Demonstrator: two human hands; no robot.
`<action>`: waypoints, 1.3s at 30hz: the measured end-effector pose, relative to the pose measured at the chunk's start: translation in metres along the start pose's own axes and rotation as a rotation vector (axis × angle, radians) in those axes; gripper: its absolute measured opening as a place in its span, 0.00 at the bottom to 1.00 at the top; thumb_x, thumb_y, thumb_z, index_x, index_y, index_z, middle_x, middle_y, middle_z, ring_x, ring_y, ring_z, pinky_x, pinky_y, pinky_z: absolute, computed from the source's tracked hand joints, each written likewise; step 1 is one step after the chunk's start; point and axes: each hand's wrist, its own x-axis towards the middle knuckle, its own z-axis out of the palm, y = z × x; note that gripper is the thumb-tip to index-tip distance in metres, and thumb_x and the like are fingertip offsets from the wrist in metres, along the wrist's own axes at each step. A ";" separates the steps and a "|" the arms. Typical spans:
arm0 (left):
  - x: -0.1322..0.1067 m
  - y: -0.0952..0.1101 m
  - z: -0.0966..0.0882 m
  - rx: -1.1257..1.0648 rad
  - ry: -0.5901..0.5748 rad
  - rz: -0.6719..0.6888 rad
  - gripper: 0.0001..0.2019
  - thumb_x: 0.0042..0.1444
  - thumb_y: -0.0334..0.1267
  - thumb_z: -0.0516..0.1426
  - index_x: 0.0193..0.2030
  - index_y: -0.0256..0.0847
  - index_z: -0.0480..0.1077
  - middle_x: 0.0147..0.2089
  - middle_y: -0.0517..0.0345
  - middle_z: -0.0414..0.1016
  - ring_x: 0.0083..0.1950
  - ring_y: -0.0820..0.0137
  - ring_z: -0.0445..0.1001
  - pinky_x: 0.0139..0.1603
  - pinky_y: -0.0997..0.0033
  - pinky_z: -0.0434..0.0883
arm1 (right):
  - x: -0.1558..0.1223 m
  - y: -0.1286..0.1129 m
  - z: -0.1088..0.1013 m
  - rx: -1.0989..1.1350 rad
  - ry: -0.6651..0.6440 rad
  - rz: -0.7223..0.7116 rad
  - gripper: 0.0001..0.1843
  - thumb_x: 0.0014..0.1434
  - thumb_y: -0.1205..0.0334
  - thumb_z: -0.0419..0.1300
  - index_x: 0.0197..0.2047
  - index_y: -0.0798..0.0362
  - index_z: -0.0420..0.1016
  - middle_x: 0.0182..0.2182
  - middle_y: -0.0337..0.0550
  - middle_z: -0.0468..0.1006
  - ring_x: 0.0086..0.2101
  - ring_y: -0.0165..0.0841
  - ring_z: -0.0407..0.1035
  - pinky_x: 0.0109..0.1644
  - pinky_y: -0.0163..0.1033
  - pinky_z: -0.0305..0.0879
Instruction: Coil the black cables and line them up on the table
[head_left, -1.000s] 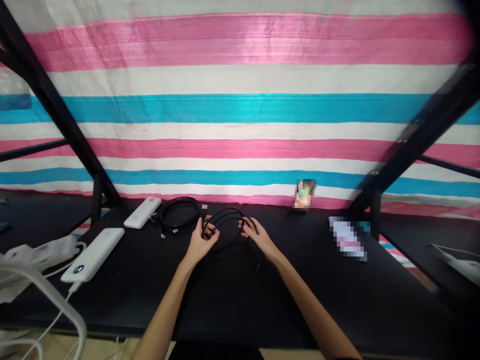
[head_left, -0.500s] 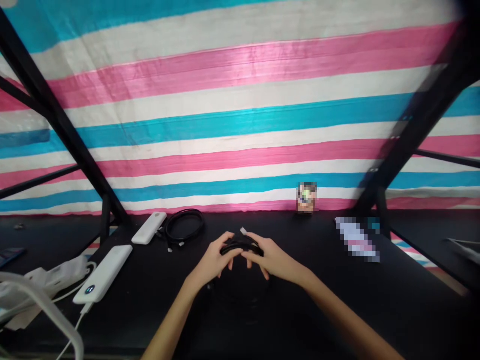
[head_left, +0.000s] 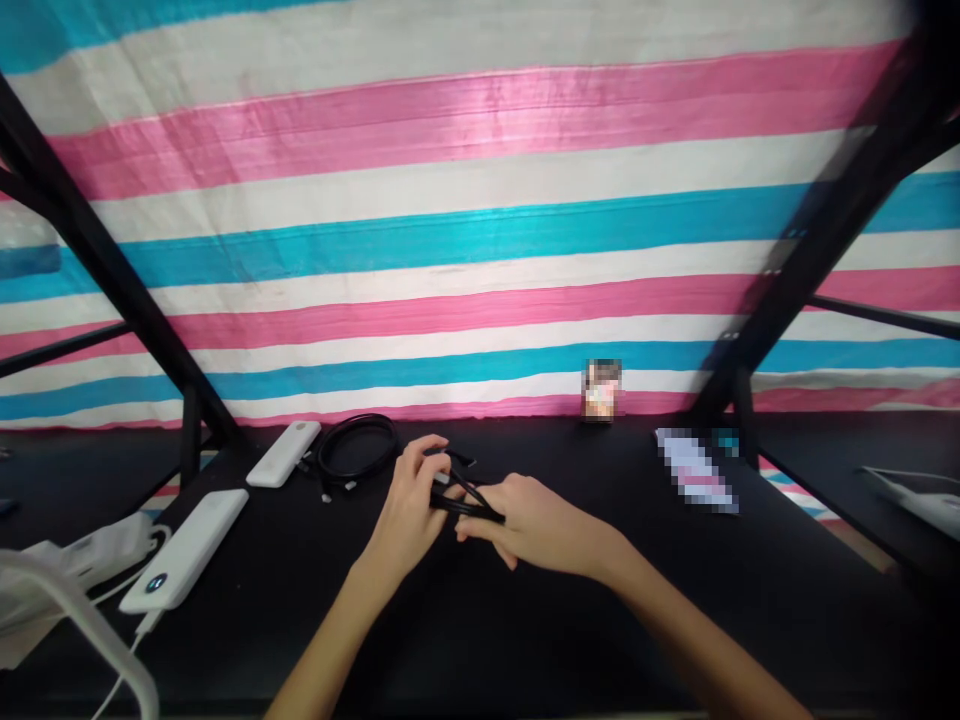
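Both my hands are closed on a bundled black cable (head_left: 469, 508) just above the black table. My left hand (head_left: 415, 500) grips its left end, fingers curled near a pale connector (head_left: 441, 479). From the other side my right hand (head_left: 525, 520) pinches the bundle between thumb and fingers. A thin cable end with a dark plug sticks out behind the hands. To the left of my left hand, a second black cable (head_left: 321, 460) lies coiled on the table, with its pale plugs toward me. My palms and fingers hide part of the held cable.
Two white power banks (head_left: 283, 455) lie on the left; the nearer one has a lit display and a white cable. A white power strip (head_left: 97, 560) and a curved white tube (head_left: 97, 630) are at the left edge. Blurred-out items stand right. Black frame posts (head_left: 787, 270) rise both sides.
The held cable has gone from a rounded loop to a tighter bundle. My hands have turned, the left now upright with curled fingers. The view has shifted slightly right.
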 end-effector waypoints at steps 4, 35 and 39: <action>-0.004 0.006 0.005 -0.041 -0.079 0.039 0.10 0.49 0.28 0.54 0.39 0.44 0.68 0.35 0.56 0.73 0.36 0.67 0.70 0.40 0.67 0.67 | 0.003 0.004 -0.005 -0.119 0.007 -0.008 0.12 0.57 0.57 0.57 0.28 0.52 0.77 0.12 0.33 0.70 0.18 0.28 0.67 0.27 0.31 0.56; -0.041 -0.011 0.043 -0.768 0.043 -0.956 0.21 0.49 0.53 0.57 0.18 0.40 0.60 0.07 0.73 0.48 0.08 0.82 0.49 0.14 0.79 0.47 | 0.003 0.108 0.054 1.010 0.540 0.184 0.25 0.48 0.46 0.63 0.21 0.52 0.53 0.14 0.24 0.48 0.15 0.19 0.39 0.17 0.30 0.36; -0.051 -0.016 0.065 -0.727 0.006 -0.954 0.19 0.46 0.55 0.58 0.27 0.40 0.66 0.12 0.68 0.61 0.18 0.71 0.67 0.25 0.72 0.65 | 0.000 0.120 0.068 1.048 0.654 0.190 0.28 0.47 0.46 0.63 0.18 0.50 0.47 0.13 0.24 0.43 0.14 0.19 0.36 0.17 0.31 0.33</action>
